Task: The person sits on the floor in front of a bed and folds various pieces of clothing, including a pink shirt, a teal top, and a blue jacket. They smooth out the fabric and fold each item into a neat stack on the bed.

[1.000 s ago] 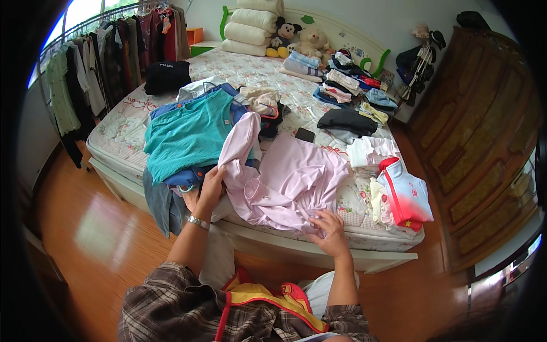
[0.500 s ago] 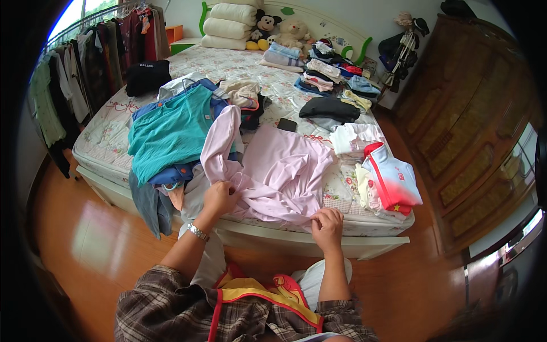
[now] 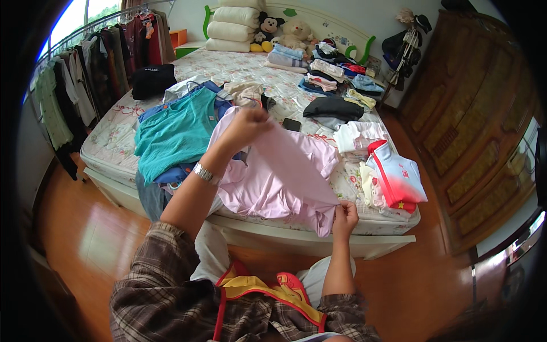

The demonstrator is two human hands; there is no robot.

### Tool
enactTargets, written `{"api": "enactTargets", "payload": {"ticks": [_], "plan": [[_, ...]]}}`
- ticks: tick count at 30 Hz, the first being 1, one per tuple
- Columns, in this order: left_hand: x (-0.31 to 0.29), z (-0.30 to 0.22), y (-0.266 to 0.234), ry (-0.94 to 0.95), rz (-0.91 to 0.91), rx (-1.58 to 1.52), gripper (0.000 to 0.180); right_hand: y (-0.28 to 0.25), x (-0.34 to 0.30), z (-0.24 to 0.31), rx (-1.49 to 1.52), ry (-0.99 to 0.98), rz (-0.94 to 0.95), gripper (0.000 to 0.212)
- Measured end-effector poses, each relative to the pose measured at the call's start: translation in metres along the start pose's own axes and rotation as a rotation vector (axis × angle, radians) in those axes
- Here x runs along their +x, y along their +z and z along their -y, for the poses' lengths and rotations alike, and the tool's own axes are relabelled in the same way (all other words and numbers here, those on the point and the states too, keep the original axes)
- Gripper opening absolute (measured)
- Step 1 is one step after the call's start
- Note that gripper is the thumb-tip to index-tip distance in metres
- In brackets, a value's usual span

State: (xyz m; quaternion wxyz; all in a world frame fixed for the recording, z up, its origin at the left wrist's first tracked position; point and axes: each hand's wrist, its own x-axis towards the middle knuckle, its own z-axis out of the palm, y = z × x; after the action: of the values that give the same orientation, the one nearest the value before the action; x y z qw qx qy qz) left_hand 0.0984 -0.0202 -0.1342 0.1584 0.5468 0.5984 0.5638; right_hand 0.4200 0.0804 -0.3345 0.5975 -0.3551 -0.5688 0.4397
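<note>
A pale pink garment (image 3: 268, 182) lies partly spread at the foot of the bed, with one panel pulled taut between my hands. My left hand (image 3: 248, 128), slightly blurred, is closed on its edge above the mattress, a watch on that wrist. Near the bed's front edge my right hand (image 3: 345, 218) pinches a corner of the same cloth, some of which hangs beside it. To the left, a teal top (image 3: 179, 131) lies over a heap of blue and grey clothes. The garment's full shape is hidden by its folds.
A folded white and red jacket (image 3: 399, 176) tops a pile at the right corner. Folded stacks (image 3: 325, 77) and a black folded garment (image 3: 332, 107) lie farther back. A dark phone-like object (image 3: 291, 124) rests beyond the pink cloth. A clothes rack (image 3: 85, 62) stands left.
My left hand has moved up and away from me, lifting the pink cloth's edge. My right hand has shifted slightly right, and the cloth between them is now stretched.
</note>
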Motion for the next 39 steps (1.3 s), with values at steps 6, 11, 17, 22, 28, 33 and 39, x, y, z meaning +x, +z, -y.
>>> {"api": "enactTargets", "payload": {"ticks": [6, 11, 17, 22, 28, 33, 39], "plan": [[0.032, -0.019, 0.01, -0.069, 0.065, -0.192, 0.013, -0.018, -0.009, 0.022, 0.045, -0.066, 0.081, 0.014], [-0.031, 0.045, -0.024, -0.161, 0.161, -0.102, 0.005, -0.014, -0.023, 0.044, -0.153, -0.161, 0.311, 0.04], [-0.071, 0.079, -0.076, -0.352, 0.15, -0.23, 0.006, 0.023, -0.046, 0.063, -0.854, -0.469, 0.537, 0.066], [-0.069, 0.076, -0.073, -0.35, 0.166, -0.296, 0.005, 0.028, -0.038, 0.043, -0.844, -0.521, 0.359, 0.033], [-0.063, 0.087, -0.044, -0.289, 0.171, -0.469, 0.002, -0.015, -0.025, 0.04, -0.746, -0.463, 0.123, 0.024], [-0.077, 0.126, -0.025, -0.413, 0.212, -0.501, 0.017, -0.037, -0.04, 0.053, -0.812, -0.395, 0.324, 0.022], [-0.104, 0.142, -0.044, -0.435, 0.262, -0.338, 0.021, -0.057, -0.03, 0.041, -0.478, -0.046, 0.587, 0.017]]}}
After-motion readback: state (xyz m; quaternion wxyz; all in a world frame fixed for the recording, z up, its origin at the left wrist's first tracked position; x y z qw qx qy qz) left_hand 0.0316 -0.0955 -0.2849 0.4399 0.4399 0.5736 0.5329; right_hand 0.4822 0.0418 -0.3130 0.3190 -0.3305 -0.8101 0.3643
